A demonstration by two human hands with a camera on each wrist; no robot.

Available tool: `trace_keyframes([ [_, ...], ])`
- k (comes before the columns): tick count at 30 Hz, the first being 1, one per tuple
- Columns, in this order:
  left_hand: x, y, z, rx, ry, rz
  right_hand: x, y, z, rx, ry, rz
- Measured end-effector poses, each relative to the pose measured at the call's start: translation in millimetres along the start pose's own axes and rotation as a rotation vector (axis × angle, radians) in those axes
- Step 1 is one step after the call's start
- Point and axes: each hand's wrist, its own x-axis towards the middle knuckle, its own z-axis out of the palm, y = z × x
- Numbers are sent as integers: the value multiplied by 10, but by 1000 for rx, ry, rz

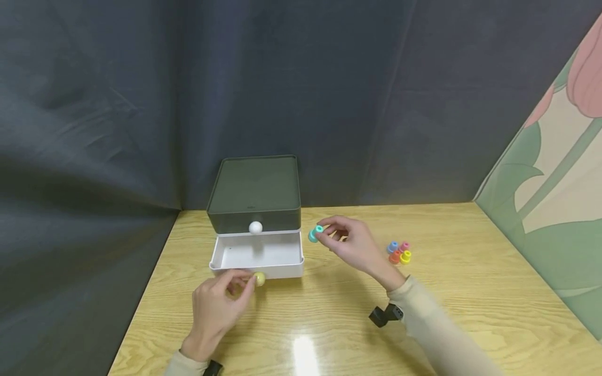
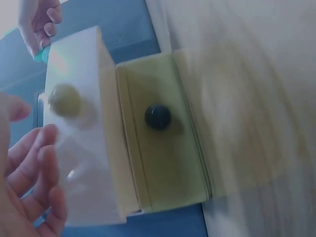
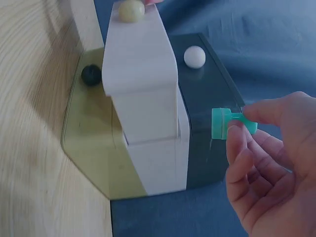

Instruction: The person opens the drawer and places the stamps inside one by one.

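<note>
A white drawer is pulled out below the dark upper drawer of a small desktop cabinet. Its pale yellow knob shows whole in the left wrist view. My left hand is at that knob, thumb and fingertips close beside it and a gap between them. To the right of the drawer, raised over the table, my right hand pinches a teal plastic peg by its narrow stem between thumb and fingers. The peg's wide end points toward the cabinet in the right wrist view.
Several similar pegs stand close together on the table at the right, among them a blue one and a yellow one. The upper drawer has a white knob, the olive bottom drawer a black knob. A dark curtain hangs behind.
</note>
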Motion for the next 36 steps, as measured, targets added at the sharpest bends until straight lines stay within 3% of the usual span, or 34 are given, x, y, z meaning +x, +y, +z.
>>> trace_keyframes([
  [6, 103, -128, -105, -55, 166, -81, 74, -117, 153, 9, -32, -31],
  [10, 165, -241, -140, -67, 225, -165, 136, -181, 262, 27, -52, -33],
  [16, 148, -340, -130, -82, 114, -336, 223, -241, 418, 50, -98, -54],
  [20, 104, -382, -85, -103, 53, -406, 280, -271, 524, 48, -143, -75],
  [30, 69, -406, -29, -122, 48, -442, 419, -309, 800, 8, -247, -99],
  [36, 58, -411, -3, -128, 53, -430, 472, -316, 965, -31, -322, -109],
])
